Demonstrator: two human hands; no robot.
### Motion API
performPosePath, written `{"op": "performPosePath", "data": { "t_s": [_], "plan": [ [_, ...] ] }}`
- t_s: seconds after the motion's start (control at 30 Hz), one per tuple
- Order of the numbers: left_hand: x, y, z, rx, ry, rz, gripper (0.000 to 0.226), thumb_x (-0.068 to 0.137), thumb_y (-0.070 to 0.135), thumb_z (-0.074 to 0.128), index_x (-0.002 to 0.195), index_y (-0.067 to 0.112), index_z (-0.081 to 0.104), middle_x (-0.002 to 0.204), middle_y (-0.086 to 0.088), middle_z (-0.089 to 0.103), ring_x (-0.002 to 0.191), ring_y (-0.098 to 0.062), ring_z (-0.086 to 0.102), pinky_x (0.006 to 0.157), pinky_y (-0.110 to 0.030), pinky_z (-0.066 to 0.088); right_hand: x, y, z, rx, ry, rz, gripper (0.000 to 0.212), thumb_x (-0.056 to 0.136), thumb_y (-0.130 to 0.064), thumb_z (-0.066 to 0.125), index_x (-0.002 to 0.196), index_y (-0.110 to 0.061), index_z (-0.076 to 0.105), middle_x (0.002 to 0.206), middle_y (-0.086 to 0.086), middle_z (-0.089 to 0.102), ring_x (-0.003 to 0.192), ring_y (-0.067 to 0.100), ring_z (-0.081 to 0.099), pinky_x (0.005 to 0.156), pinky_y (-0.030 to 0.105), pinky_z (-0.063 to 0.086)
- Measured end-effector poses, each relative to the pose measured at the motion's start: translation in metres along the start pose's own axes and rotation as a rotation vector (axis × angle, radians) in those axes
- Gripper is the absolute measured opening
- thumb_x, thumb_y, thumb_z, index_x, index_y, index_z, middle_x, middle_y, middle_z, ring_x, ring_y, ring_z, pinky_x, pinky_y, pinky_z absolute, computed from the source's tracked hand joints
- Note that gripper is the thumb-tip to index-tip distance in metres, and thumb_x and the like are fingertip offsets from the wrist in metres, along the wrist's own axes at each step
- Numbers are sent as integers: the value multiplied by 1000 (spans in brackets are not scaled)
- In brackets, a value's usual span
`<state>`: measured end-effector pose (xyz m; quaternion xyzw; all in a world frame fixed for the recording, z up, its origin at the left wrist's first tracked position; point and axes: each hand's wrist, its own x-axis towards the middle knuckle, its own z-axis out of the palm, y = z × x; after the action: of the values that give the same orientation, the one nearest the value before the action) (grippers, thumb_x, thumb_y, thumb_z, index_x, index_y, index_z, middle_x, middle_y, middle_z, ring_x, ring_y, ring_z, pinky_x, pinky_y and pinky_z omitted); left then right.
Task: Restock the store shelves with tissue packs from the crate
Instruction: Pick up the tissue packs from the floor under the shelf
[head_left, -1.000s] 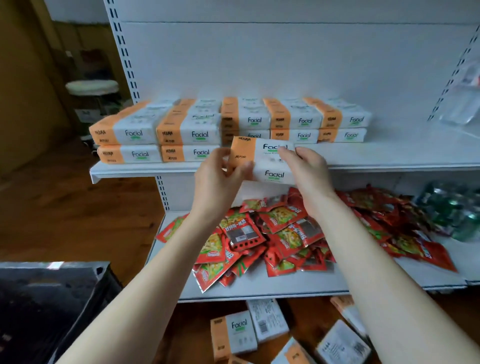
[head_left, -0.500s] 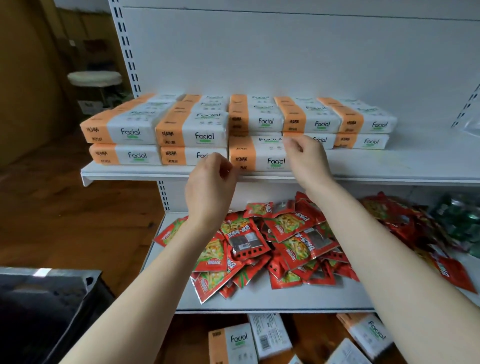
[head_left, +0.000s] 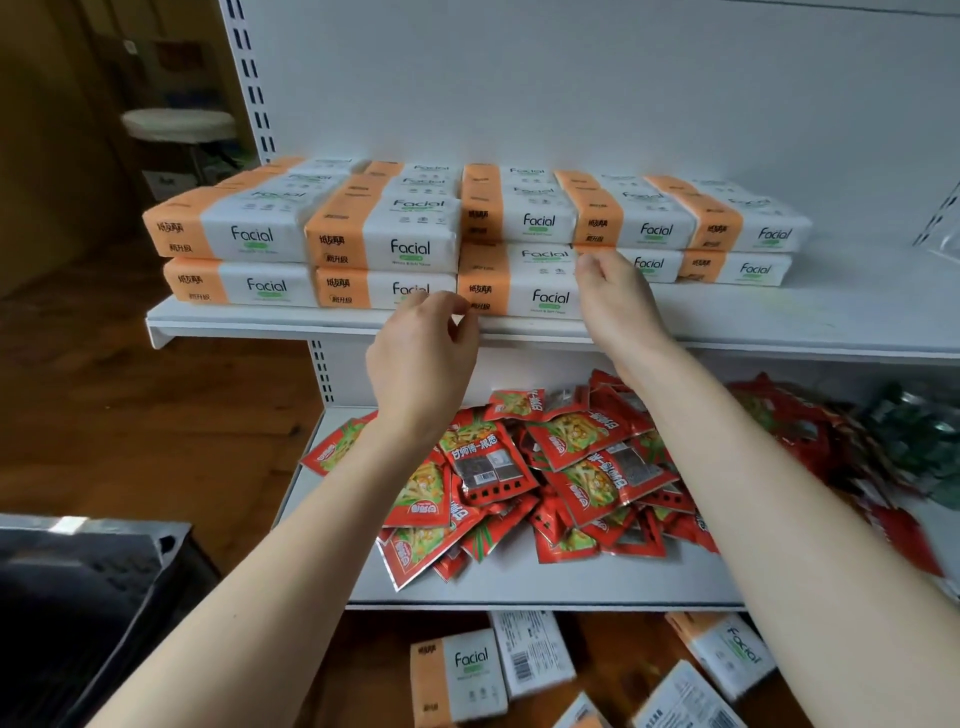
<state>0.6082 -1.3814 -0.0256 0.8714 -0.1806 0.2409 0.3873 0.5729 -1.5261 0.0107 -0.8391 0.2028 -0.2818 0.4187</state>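
Beside the tissue pack, my left grip hangs loose and empty at 8 o'clock, my right grip curled at 3 o'clock, hold unclear.

left hand and right hand outstretched, fingers loosely curled

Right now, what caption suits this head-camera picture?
Left hand and right hand flank a tissue pack on the upper shelf, above red snack packets.
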Motion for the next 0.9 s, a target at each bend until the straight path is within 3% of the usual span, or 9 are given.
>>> {"op": "performPosePath", "data": {
  "t_s": [0.13,0.23,0.47,0.63,0.73,0.83,0.9],
  "plan": [
    [-3,-4,1,-28,-10,36,23,93,24,50,104,16,68,97,-3,63,87,-26,58,64,-27,36,-11,7,1,-8,150,-70,29,99,-22,37,115,-6,55,99,2,55,92,13,47,77,23,36],
    [-4,-4,1,-30,-17,59,24,94,23,50,101,14,70,93,-6,61,84,-28,57,62,-27,35,-21,11,0,0,226,-159,26,97,-16,42,111,-4,60,107,8,62,91,11,49,71,15,33],
    [-3,-7,2,16,-43,103,26,95,25,47,102,13,69,95,-9,60,85,-30,57,62,-29,36,-17,11,1,0,179,-121,30,99,-16,36,114,-5,59,95,-2,51,89,10,44,64,15,26],
    [-14,-5,1,-153,-33,129,21,89,23,50,95,12,67,92,-8,64,83,-31,59,71,-34,45,-33,9,10,166,374,-146,23,94,-9,45,104,3,62,89,-3,54,77,1,49,66,6,33],
    [-50,-6,8,-276,-127,164,23,86,24,49,90,10,67,82,-5,67,76,-26,61,68,-33,47,-66,27,22,329,454,-170,18,90,-7,48,98,3,62,82,-8,56,73,-14,52,74,4,39],
    [-106,-24,27,-315,-283,127,18,86,19,54,91,9,68,78,-4,68,70,-22,62,64,-27,43,-119,74,35,403,424,-54,19,92,-9,49,103,2,60,89,-2,59,88,9,58,79,20,47],
    [-147,-43,46,-273,-487,54,16,88,17,56,97,9,67,77,-1,64,70,-21,60,62,-22,36,-159,120,41,340,374,91,18,94,-10,49,105,-1,60,95,0,61,95,17,60,83,25,49]
  ]
}}
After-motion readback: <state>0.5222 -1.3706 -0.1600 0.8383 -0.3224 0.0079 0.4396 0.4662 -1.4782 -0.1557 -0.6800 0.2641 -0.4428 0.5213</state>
